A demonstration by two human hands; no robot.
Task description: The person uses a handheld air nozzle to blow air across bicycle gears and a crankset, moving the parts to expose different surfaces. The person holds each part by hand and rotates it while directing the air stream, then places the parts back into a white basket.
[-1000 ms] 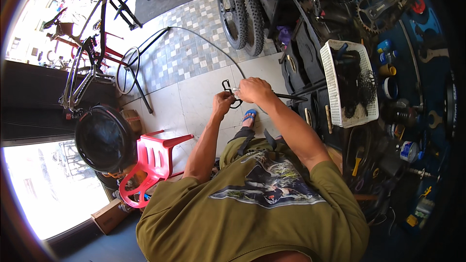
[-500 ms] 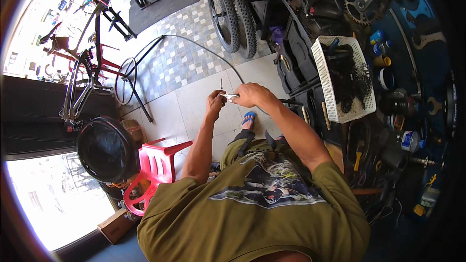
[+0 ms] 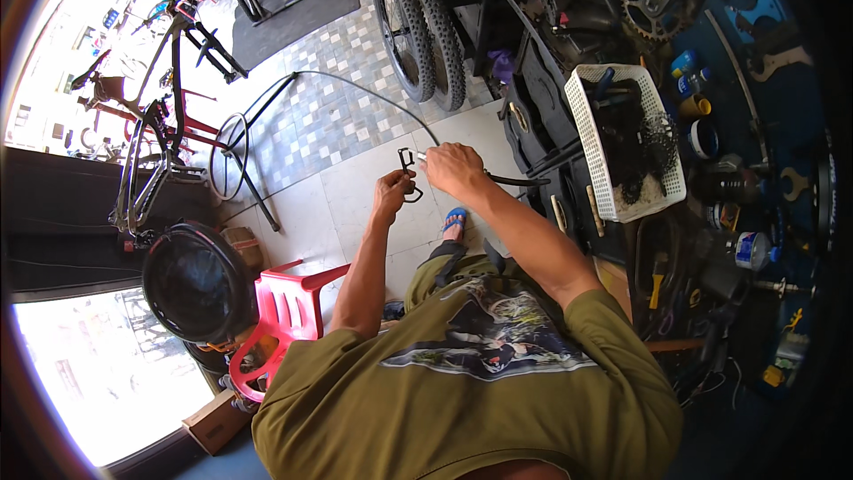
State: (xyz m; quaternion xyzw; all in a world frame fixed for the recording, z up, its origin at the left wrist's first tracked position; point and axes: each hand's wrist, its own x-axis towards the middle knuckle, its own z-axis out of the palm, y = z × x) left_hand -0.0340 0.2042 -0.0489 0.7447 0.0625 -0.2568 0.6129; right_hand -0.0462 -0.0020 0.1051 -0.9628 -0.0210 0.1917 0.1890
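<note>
My left hand (image 3: 391, 194) pinches a small black bracket-like part (image 3: 407, 160). Its squared, open outline sticks up beyond the fingertips, and a thin curved black piece shows below them. Close beside it on the right, my right hand (image 3: 454, 168) is closed around an object with a short silver-white tip (image 3: 421, 156); the fingers hide the rest, so its kind is unclear. The tip points at the bracket-like part, and I cannot tell whether they touch. A dark hose (image 3: 378, 92) curves across the floor up to my right hand.
Two bicycle wheels (image 3: 434, 44) stand by the dark rack ahead. To the right sits a white perforated basket (image 3: 582, 138) of dark parts. At left are a bicycle frame (image 3: 182, 80) on a stand, a pink plastic chair (image 3: 289, 302) and a round black container (image 3: 195, 280).
The bracket-like part has turned, from a thin edge to its squared outline. My right hand has shifted slightly left and up, its silver-white tip now beside the part's upper end.
</note>
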